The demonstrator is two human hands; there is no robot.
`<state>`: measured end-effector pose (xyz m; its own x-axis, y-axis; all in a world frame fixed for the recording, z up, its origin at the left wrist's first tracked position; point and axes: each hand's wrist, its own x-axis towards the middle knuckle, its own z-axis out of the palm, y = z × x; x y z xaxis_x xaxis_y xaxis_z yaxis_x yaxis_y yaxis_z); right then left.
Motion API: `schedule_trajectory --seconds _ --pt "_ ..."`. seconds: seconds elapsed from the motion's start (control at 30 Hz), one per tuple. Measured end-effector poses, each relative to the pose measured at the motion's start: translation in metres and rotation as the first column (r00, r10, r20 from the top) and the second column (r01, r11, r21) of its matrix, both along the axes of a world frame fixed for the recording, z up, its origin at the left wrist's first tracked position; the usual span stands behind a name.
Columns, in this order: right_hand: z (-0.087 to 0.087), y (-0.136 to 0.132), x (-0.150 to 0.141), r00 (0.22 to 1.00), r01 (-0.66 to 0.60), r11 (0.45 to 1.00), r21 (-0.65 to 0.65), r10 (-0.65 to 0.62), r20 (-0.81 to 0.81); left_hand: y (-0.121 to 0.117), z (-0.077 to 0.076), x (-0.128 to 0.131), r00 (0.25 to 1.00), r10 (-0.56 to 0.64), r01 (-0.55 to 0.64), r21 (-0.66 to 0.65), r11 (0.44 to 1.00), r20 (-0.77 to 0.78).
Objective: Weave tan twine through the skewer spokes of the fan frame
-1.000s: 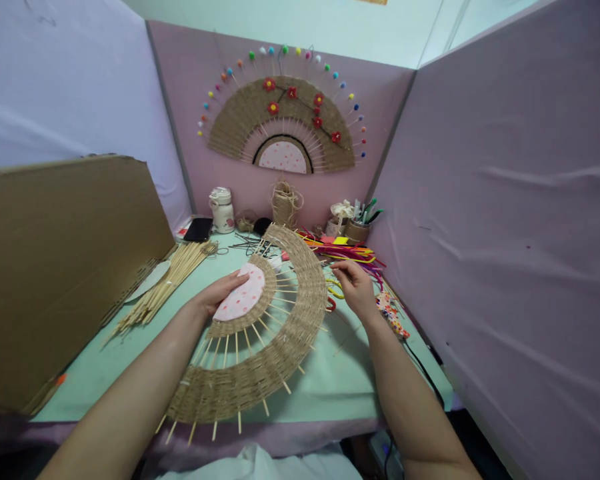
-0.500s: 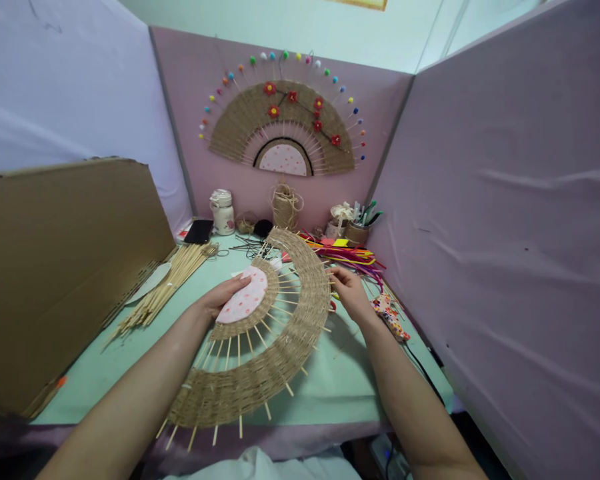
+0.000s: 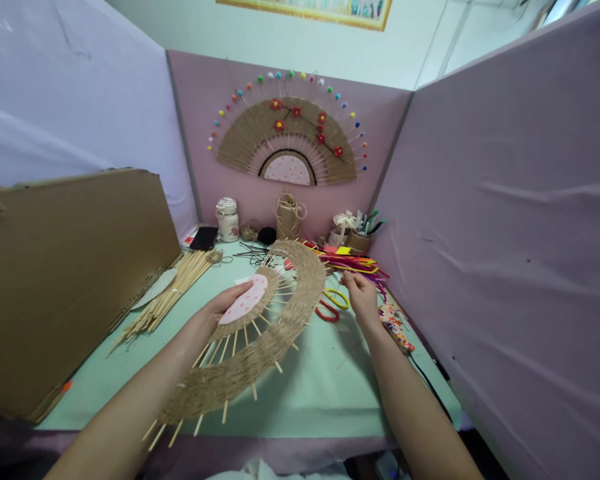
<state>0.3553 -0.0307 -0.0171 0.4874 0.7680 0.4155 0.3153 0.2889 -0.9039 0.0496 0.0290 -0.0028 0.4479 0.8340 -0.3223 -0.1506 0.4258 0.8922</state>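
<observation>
A half-round woven fan [image 3: 260, 347] of twine over wooden sticks is tilted up off the green table [image 3: 320, 393]. My left hand [image 3: 225, 303] grips it at its pink dotted centre piece [image 3: 245, 300], thumb on top. My right hand [image 3: 361, 293] hovers right of the fan, off its rim, fingers curled in a loose pinch near the yellow-handled scissors [image 3: 337, 297] and red-handled scissors [image 3: 327, 311]. What the fingers hold, if anything, is too small to see.
A finished fan [image 3: 287, 143] with red flowers hangs on the back wall. Cardboard [image 3: 65, 280] leans at the left beside a bundle of sticks [image 3: 173, 290]. A jar [image 3: 229, 219], twine spool [image 3: 287, 215], tool cup [image 3: 359, 233] and coloured strips [image 3: 353, 260] line the back.
My left hand has tipped and lifted the fan toward the left. My right hand left the fan's rim and moved right over the scissors. The view tilted upward.
</observation>
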Motion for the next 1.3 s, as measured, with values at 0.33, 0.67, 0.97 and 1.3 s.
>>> schedule_trajectory --seconds 0.33,0.67,0.97,1.3 --pt "0.003 -0.003 0.0 0.967 0.009 0.996 0.089 -0.032 0.254 0.002 -0.006 0.001 0.998 -0.031 0.038 -0.12 0.992 0.06" --pt "0.001 -0.004 -0.023 0.901 -0.42 0.902 0.1 0.427 -0.072 0.012 -0.018 0.0 0.995 -0.037 0.054 -0.189 0.98 0.09" --pt "0.004 -0.01 -0.029 0.826 -0.473 0.88 -0.041 0.427 -0.368 0.01 -0.021 0.002 0.995 -0.083 0.09 -0.147 0.985 0.052" --pt "0.0 0.001 -0.016 0.96 -0.265 0.964 -0.009 0.263 -0.096 0.006 -0.018 0.006 0.99 -0.124 0.132 -0.144 0.981 0.065"
